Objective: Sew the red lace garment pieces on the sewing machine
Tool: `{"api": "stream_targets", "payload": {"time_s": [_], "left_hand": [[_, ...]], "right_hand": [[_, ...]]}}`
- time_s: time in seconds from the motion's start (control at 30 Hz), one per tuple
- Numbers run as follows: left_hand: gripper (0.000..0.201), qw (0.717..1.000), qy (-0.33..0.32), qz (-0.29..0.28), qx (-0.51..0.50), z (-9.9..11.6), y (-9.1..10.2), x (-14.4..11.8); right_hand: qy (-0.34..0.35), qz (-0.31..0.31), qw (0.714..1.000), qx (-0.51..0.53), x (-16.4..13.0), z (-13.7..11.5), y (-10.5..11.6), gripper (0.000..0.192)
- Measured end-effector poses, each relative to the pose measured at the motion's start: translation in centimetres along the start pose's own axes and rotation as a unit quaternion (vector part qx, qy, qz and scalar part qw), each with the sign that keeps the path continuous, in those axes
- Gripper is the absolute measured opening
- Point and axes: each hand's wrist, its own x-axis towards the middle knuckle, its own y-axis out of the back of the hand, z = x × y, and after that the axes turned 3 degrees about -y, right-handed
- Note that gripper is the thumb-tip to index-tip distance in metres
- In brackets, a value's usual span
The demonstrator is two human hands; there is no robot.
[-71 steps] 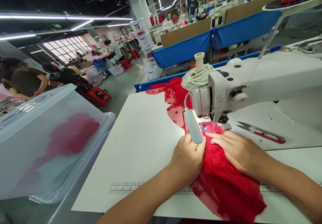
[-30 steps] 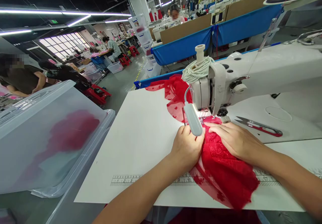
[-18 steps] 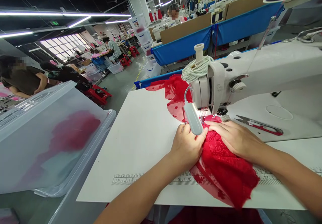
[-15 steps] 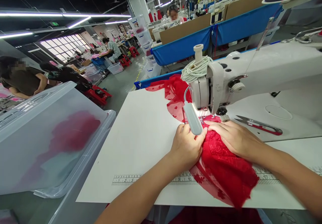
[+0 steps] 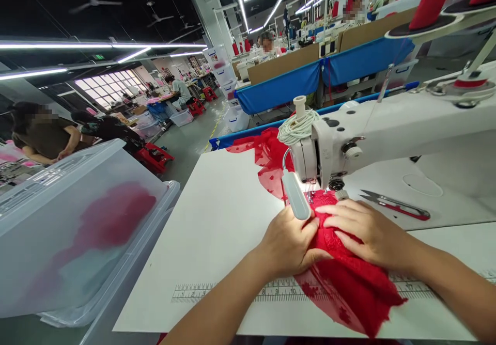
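Note:
Red lace fabric (image 5: 351,288) runs under the needle area of a white sewing machine (image 5: 406,123) and spreads towards the table's front edge. On the fabric's left side lies my left hand (image 5: 287,239), its thumb and index finger apart; a grey lamp head (image 5: 296,195) hides some of its fingertips. Flat on the lace, fingers spread, my right hand (image 5: 374,234) rests to the right, close below the presser foot. More sheer red fabric (image 5: 271,151) is bunched behind the needle. Thread snips (image 5: 395,204) with a red handle lie right of the machine head.
A printed ruler (image 5: 194,292) crosses the white tabletop (image 5: 217,200) near its front. Left of it stands a translucent plastic bin (image 5: 77,231) with red fabric inside. Red thread cones (image 5: 432,4) stand at upper right. Several people work at other tables beyond.
My left thumb has moved away from the index finger and lies lower on the lace. My right fingers have spread apart. The camera view has tilted up slightly.

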Motion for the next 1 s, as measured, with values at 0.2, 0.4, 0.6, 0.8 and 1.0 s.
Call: {"api": "stream_targets", "payload": {"time_s": [0.2,0.4,0.6,0.8,1.0], "left_hand": [[0.059,0.998,0.003,-0.059,-0.017,0.0,0.8,0.2],[0.077,1.0,0.004,-0.01,-0.011,0.7,0.6,0.1],[0.091,0.999,0.008,0.017,0.03,1.0,-0.1,-0.3],[0.089,0.997,0.011,0.03,0.068,1.3,-0.4,-0.7],[0.089,0.997,0.018,0.027,0.072,1.2,-0.2,-0.6]], "right_hand": [[0.033,0.016,0.999,-0.03,-0.9,0.3,-0.7,0.035],[0.059,0.038,0.996,-0.047,-0.8,0.4,-0.4,0.034],[0.07,0.039,0.996,-0.03,-0.7,0.4,-0.1,0.034],[0.042,0.044,0.998,-0.021,-1.2,0.4,-0.8,0.035],[0.036,0.055,0.998,-0.024,-1.0,0.6,-1.0,0.035]]}}
